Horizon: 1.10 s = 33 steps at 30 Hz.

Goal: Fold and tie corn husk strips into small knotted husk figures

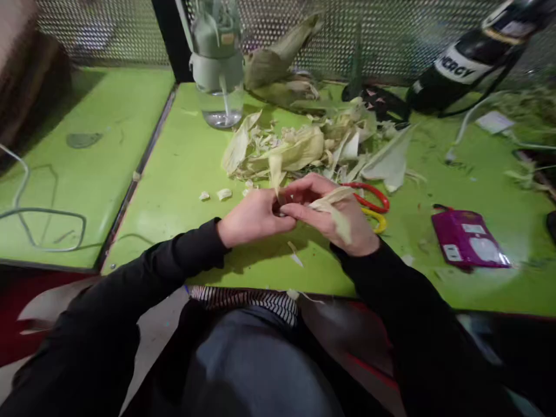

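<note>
My left hand [254, 219] and my right hand [334, 223] meet over the green table, fingers closed and pinching together. A pale dried corn husk strip [275, 168] stands up from between the fingers of my left hand. Another husk strip [336, 207] runs out of my right hand and drapes across its back. The spot where the fingertips join is partly hidden. Behind the hands lies a loose heap of corn husks [304, 146]. Small folded husk pieces [224, 194] rest to the left. Beside my right hand show red [380, 200] and yellow [379, 221] loop handles.
A water bottle with a straw [219, 87] stands at the back, near a larger husk bundle [278, 61]. A dark bottle [456, 72] leans back right. A purple packet [469, 238] lies to the right. Wire [82, 229] and a table seam [143, 162] are left.
</note>
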Motion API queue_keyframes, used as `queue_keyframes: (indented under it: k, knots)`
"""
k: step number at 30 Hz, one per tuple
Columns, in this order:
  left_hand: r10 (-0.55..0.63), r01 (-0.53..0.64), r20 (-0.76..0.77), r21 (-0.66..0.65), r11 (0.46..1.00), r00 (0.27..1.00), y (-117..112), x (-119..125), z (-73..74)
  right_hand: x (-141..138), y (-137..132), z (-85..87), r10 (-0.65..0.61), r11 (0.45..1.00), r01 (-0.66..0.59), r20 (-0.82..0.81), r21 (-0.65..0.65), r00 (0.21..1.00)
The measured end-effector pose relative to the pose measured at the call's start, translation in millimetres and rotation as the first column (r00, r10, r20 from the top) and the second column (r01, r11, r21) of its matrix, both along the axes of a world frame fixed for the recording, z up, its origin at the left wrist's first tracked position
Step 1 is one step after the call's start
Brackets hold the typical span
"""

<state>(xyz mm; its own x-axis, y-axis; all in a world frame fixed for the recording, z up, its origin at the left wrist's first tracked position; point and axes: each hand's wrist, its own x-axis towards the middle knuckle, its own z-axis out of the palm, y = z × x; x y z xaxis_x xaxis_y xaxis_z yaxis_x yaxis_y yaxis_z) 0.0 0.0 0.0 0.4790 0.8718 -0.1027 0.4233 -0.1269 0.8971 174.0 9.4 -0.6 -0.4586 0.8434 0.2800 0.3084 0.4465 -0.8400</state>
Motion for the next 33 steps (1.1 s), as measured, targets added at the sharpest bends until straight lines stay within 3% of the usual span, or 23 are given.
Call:
queue_keyframes:
  k: [5, 12, 21, 26, 30, 33]
  knots:
    - [0.056, -0.056, -0.009, 0.077, 0.995, 0.998, -1.9, 1.9, -2.0, -3.7, -2.2, -5.7, -0.126, 0.992, 0.126, 0.018, 0.001, 0.992]
    - [-0.001, 0.033, 0.332, -0.091, 0.995, 0.943, 1.4, -1.4, -4.1, -2.9, 1.0, -7.1, -0.236, 0.964, 0.183, -0.303, -0.192, 0.923]
    - [0.033, -0.076, 0.291, 0.140, 0.987, 0.956, -10.1, 4.5, -10.3, -2.3, -2.6, -11.3, -0.274, 0.962, 0.259, -0.315, -0.091, 0.909]
    - [0.023, -0.048, 0.270, 0.087, 0.995, 0.963, -14.7, 8.8, -13.6, -6.2, -5.5, -12.8, -0.290, 0.957, 0.275, -0.318, -0.091, 0.903]
    - [0.009, -0.004, 0.337, -0.015, 1.000, 0.941, -14.4, 11.6, -15.8, -7.9, -5.0, -9.2, -0.261, 0.957, 0.193, -0.345, -0.218, 0.901]
    - [0.072, -0.008, 0.453, -0.143, 0.990, 0.889, -9.9, 8.9, -12.9, -4.3, -1.4, -5.4, -0.229, 0.937, 0.093, -0.389, -0.337, 0.892]
